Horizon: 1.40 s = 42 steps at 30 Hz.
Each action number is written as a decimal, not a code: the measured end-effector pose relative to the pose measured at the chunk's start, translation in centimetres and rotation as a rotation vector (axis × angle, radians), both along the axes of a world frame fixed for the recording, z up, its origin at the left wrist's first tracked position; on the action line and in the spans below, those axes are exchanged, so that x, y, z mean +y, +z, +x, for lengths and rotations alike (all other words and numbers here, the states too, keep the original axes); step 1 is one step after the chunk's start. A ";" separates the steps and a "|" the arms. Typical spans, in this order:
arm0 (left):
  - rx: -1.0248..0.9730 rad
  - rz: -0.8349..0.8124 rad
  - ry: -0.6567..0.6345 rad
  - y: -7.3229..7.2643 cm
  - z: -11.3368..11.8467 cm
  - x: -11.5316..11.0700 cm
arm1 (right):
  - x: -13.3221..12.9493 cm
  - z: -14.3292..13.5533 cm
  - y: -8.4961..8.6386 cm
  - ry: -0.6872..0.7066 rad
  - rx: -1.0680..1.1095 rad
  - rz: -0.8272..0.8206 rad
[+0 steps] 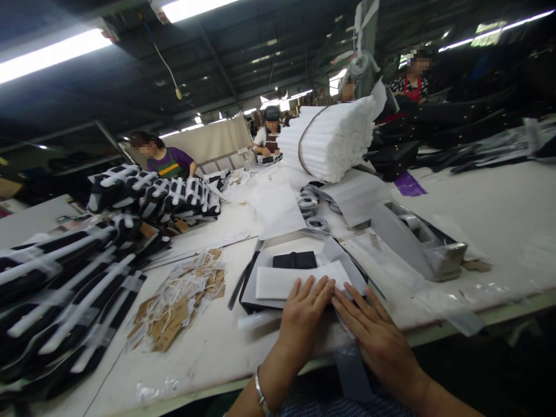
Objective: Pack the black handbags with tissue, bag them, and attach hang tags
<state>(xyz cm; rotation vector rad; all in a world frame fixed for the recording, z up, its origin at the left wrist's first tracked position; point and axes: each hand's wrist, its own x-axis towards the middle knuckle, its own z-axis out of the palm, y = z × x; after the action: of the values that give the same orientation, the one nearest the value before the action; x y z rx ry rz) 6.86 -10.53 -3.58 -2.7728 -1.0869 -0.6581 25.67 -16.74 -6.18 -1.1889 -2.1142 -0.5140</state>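
A black bag lies flat near the table's front edge, with grey sheet material over it. On top of it rests a white foam strip, below a small black strapped piece. My left hand lies with its fingertips on the foam strip, fingers spread a little. Beside it, my right hand is stretched out flat at the bag's front right, its fingertips near the foam's right part. The two hands nearly meet at the fingertips. A white foam roll sticks out at the bag's front left.
Brown tags with strings are heaped on the left, beside stacked black bags with white strips. A grey tape dispenser stands right. Behind are a bundle of white foam tubes, coiled cords and several people at work.
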 end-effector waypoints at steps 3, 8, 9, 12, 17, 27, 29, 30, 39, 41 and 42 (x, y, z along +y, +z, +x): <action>0.006 -0.022 -0.004 0.1 0.0 0.1 | -0.3 0.5 0.4 0.009 -0.078 -0.005; 0.013 -0.002 -0.014 0.2 0.0 0.2 | 0.2 2.5 3.8 0.148 -0.032 -0.065; 0.010 0.007 -0.013 0.1 0.0 0.2 | 0.7 2.9 4.5 0.147 0.010 -0.068; 0.004 0.021 -0.008 0.0 0.0 0.3 | 2.7 3.7 5.7 0.118 0.068 -0.093; 0.000 -0.067 -0.012 0.6 -0.1 0.4 | 5.0 3.9 4.1 0.136 0.075 -0.145; -0.184 -0.169 0.067 1.8 1.3 -0.3 | 5.1 3.2 2.3 0.104 0.135 -0.085; -0.204 -0.108 0.078 1.1 1.7 -0.1 | 5.2 3.1 2.4 0.092 0.128 -0.082; -0.211 -0.077 0.074 0.7 1.8 0.0 | 5.1 3.1 2.5 0.085 0.124 -0.086; -0.188 0.029 0.034 0.3 1.5 0.3 | -1.9 5.3 0.8 0.313 -0.136 -0.202; -0.188 0.030 0.028 0.4 1.5 0.3 | -2.6 4.9 -0.5 0.382 -0.191 -0.249; -0.187 0.032 0.026 0.5 1.5 0.2 | -2.6 4.4 -1.0 0.391 -0.190 -0.245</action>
<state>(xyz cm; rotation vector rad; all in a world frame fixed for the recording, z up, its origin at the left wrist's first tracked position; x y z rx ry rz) 8.36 -10.28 -3.12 -2.7087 -1.1315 -0.9387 30.08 -19.31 -7.22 -0.8408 -2.5513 -0.1981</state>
